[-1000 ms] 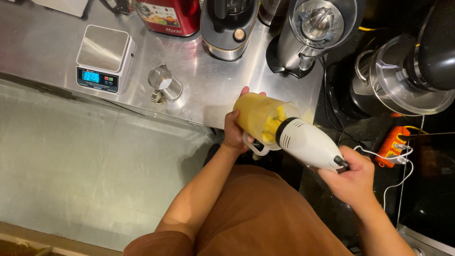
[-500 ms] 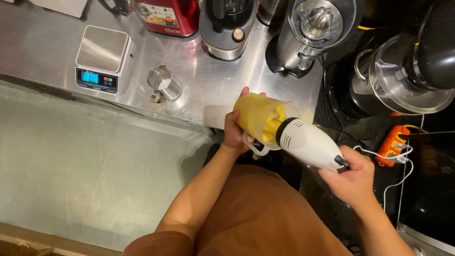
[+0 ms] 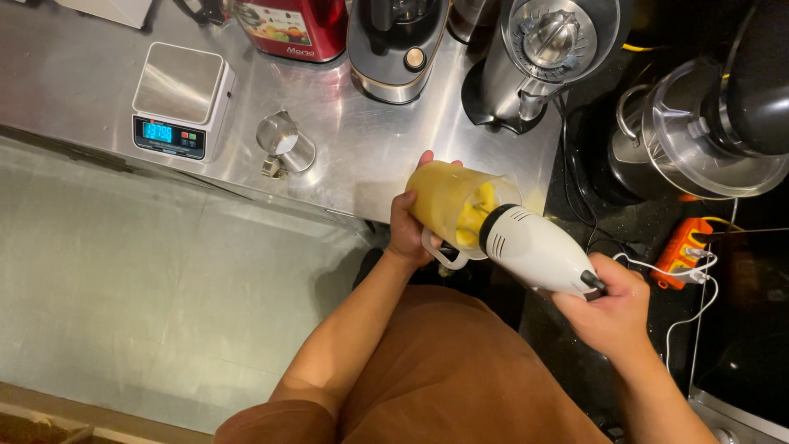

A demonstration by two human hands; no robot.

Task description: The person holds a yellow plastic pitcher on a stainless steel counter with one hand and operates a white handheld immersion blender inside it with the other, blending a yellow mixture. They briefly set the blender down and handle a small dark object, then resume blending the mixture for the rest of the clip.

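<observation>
Compared with half a second earlier, no shift noted: both hands, the cup and the blender hold the same positions.

The left hand [image 3: 408, 233] is wrapped around a clear handled blending cup [image 3: 450, 205] filled with yellow fruit pulp, held tilted just off the near edge of the steel counter [image 3: 362, 156]. The right hand [image 3: 615, 311] is closed around the rear of a white hand blender [image 3: 536, 249], thumb near its black button.

Blender long axis runs from 4 o'clock at the hand to 10 o'clock, working end pointing into the cup mouth. The cup mouth faces 4 o'clock, its base toward 10 o'clock.

On the counter: digital scale [image 3: 179, 101] at 9 o'clock of the cup, small steel measuring cup [image 3: 285, 141] between them, citrus juicer [image 3: 534, 57] at 12 o'clock. An orange power strip [image 3: 685, 249] lies at 3 o'clock.
</observation>
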